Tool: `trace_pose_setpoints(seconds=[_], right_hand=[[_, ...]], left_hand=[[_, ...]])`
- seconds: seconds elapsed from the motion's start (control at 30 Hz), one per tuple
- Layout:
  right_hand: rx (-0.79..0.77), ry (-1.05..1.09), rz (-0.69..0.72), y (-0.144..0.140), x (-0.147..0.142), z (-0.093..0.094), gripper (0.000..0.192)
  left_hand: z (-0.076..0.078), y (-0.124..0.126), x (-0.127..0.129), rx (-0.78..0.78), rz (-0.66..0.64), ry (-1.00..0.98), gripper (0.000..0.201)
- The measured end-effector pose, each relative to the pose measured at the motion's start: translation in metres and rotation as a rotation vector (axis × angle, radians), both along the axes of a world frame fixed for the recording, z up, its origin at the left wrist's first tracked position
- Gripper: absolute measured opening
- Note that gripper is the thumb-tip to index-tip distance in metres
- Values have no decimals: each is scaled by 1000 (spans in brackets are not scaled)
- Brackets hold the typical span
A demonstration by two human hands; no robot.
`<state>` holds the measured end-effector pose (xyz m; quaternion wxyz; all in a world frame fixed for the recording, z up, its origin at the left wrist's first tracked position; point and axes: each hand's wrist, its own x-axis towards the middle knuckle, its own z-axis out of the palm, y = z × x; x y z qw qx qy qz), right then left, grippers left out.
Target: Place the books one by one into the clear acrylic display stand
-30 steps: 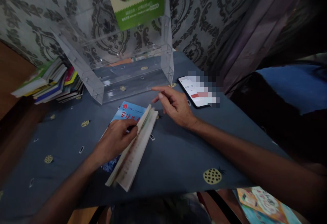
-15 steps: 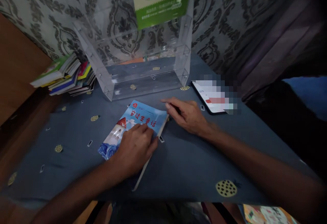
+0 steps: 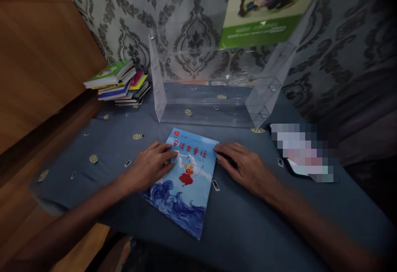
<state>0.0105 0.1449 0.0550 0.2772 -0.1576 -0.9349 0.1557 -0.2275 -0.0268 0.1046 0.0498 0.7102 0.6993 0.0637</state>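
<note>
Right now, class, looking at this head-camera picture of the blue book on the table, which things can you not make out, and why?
- Phone: screen pixelated, contents unreadable.
- Green-edged poster in the clear acrylic stand: top cut off by the frame edge, small print blurred.
- Stack of books: titles too small.
- Blue book: left edge covered by the left hand; right hand hides the cloth beside it.

Both hands flank blue book (image 3: 186, 177) (closed) — tabletop.
</note>
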Motion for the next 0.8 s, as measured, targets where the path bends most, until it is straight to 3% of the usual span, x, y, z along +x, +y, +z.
trace_pose_setpoints(seconds=[0.4,0.8], right_hand=[[-18,-120,-34,22,-19,-13,43],[-36,-23,71,-61,33,-3,33]], left_hand=[[-25,8,4,150,3,96,27],[-32,4,4,229,-32,173,28]])
